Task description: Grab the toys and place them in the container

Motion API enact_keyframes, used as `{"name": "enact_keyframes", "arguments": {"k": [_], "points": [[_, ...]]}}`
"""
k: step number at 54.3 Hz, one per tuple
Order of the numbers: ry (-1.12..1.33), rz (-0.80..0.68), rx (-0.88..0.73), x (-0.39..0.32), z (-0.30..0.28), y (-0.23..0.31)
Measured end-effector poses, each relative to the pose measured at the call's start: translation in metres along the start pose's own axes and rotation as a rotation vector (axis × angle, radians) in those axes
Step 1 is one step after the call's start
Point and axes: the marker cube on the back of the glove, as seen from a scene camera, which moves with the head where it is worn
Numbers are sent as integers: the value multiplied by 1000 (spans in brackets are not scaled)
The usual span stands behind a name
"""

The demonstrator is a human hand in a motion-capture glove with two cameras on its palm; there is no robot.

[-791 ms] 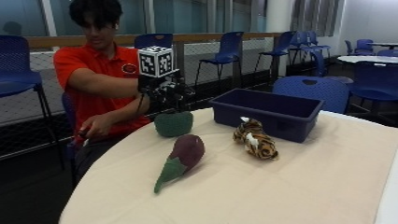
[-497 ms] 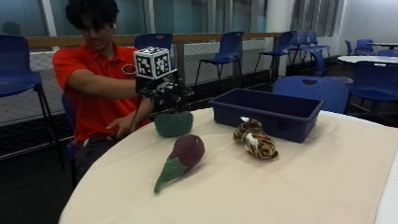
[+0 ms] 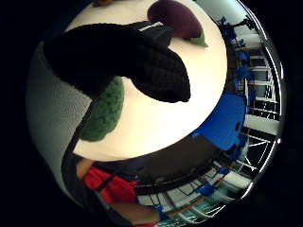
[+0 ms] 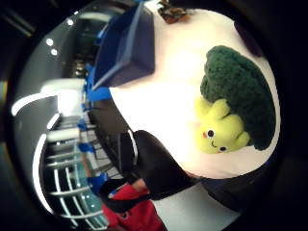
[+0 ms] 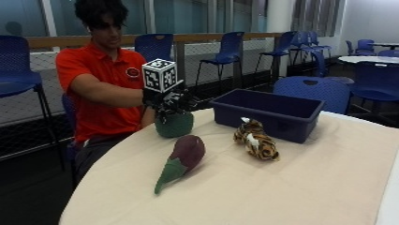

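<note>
In the outside view my gloved right hand (image 5: 171,100) hovers just over a green broccoli plush (image 5: 174,125) at the table's near-left edge, fingers spread downward and holding nothing. The palm views show the broccoli (image 4: 236,96) lying on the table with its yellow smiling face, under the glove's fingers (image 3: 142,61). A purple eggplant plush (image 5: 186,153) lies in front of the broccoli. Beside the eggplant lies a striped tiger plush (image 5: 255,139), in front of the dark blue container (image 5: 268,112). The container's inside is not visible.
The round table (image 5: 299,187) has a cream cloth, bare toward the front and right. Blue chairs (image 5: 312,89) stand behind the container and along the railing. The person sits at the table's left edge.
The gloved hand has dropped slightly towards the broccoli. The person's bare left arm has swung in from the side towards the table. The toys lie as before.
</note>
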Motion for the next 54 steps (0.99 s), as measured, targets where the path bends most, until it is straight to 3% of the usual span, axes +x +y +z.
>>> {"name": "enact_keyframes", "arguments": {"k": [13,22,39,54], "points": [[133,67,-185,1,32,-9],[192,78,-230,7,52,-13],[152,83,-192,11,57,-9],[135,6,-18,7,49,-4]]}}
